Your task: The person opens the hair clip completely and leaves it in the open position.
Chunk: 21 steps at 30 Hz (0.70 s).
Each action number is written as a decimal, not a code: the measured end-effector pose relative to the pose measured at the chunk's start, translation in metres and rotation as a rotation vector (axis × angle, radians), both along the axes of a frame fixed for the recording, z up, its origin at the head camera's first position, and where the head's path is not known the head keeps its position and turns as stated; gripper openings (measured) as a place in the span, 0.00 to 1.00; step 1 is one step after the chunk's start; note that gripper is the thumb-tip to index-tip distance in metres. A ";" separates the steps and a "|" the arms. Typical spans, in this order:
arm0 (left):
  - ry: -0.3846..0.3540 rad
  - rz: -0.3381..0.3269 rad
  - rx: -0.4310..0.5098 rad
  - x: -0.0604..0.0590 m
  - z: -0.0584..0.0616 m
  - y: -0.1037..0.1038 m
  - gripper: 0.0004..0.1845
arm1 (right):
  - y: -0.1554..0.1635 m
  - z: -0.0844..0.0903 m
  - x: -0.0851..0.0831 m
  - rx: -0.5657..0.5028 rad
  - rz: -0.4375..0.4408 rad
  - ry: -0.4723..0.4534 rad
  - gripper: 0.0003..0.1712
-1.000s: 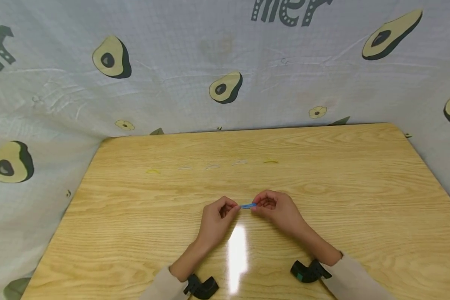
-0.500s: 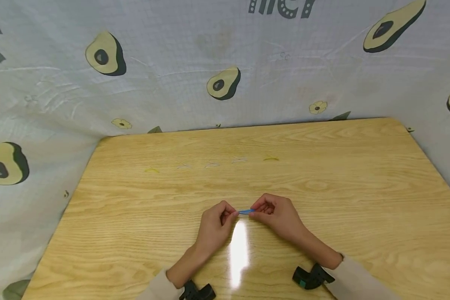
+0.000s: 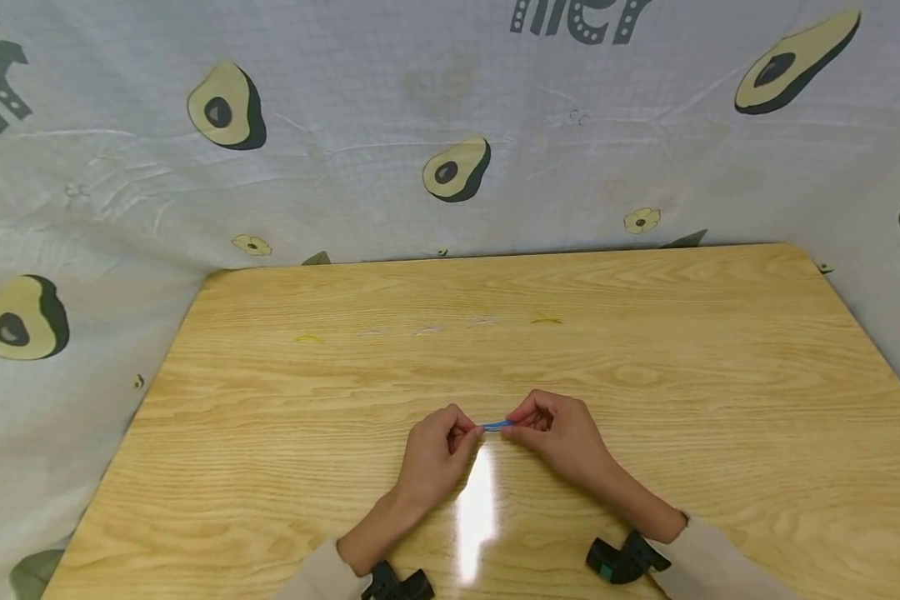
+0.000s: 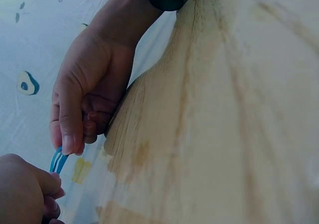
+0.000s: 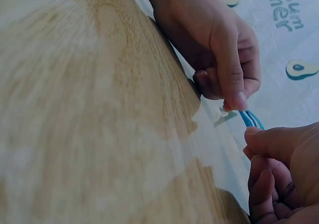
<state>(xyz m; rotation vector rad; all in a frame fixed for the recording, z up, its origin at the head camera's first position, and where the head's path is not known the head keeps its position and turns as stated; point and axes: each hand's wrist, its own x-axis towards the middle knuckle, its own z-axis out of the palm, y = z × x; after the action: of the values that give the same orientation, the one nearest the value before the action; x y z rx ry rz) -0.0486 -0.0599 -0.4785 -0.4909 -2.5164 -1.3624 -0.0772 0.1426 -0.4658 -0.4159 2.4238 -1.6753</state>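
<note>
A slim blue loop point(image 3: 497, 426), with two strands side by side, is stretched between my two hands over the near middle of the table. My left hand point(image 3: 435, 454) pinches its left end between thumb and fingertips. At the right end, the thumb and fingers of my right hand point(image 3: 562, 437) pinch it too. Both wrist views show the short blue loop point(image 5: 251, 119) bridging the small gap between the fingertips, its ends hidden in them. Its exact kind I cannot tell.
Farther back on the wooden table point(image 3: 682, 375) lies a spaced row of small thin curved pieces: a yellow piece point(image 3: 309, 339) at left, several whitish pieces, including one whitish piece point(image 3: 427, 330), and another yellow piece point(image 3: 547, 320) at right. An avocado-print cloth point(image 3: 345, 167) stands behind.
Both hands sit slightly lower in the head view than one second ago, with the blue loop still pinched between them. The head view itself shifts a little.
</note>
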 end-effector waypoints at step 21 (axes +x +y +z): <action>0.209 -0.004 -0.104 0.002 -0.004 0.003 0.14 | -0.007 0.017 0.009 0.000 -0.018 0.075 0.06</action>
<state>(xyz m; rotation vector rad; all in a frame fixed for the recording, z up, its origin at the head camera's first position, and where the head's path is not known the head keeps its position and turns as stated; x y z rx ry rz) -0.0462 -0.0564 -0.4830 -0.6238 -2.4242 -1.1216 -0.0680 0.1358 -0.4484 -0.4668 2.4880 -1.6964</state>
